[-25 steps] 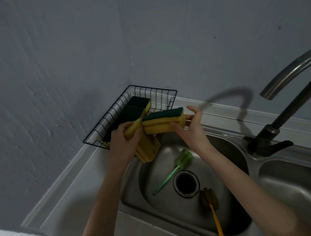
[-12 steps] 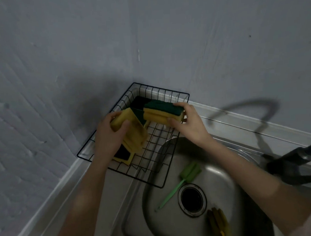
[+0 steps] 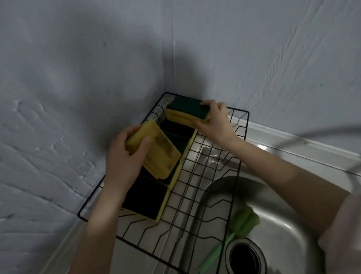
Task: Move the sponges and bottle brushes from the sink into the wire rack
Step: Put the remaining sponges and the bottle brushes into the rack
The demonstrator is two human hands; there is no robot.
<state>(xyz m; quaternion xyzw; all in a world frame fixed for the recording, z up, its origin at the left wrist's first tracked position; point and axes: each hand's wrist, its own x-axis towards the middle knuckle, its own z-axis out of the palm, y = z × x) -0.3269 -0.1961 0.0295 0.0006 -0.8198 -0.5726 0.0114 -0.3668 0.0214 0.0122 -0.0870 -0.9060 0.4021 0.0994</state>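
Observation:
The black wire rack (image 3: 240,132) sits in the corner, partly over the steel sink (image 3: 287,233). My left hand (image 3: 124,160) grips a stack of yellow sponges (image 3: 158,153), tilted over the rack's left side. My right hand (image 3: 215,119) holds a green-topped yellow sponge stack (image 3: 184,110) above the rack's far corner. More sponges (image 3: 145,197) lie dark side up along the rack's left edge. A green bottle brush (image 3: 239,224) lies in the sink beside the drain (image 3: 246,260).
Two grey walls meet right behind the rack. The steel counter rim (image 3: 300,144) runs along the back. A blurred faucet spout (image 3: 340,134) crosses the right side above my right arm.
Both hands have carried their sponges farther over the rack, the right one to its far corner. The view has moved closer, and the yellow-handled brush has dropped out of sight.

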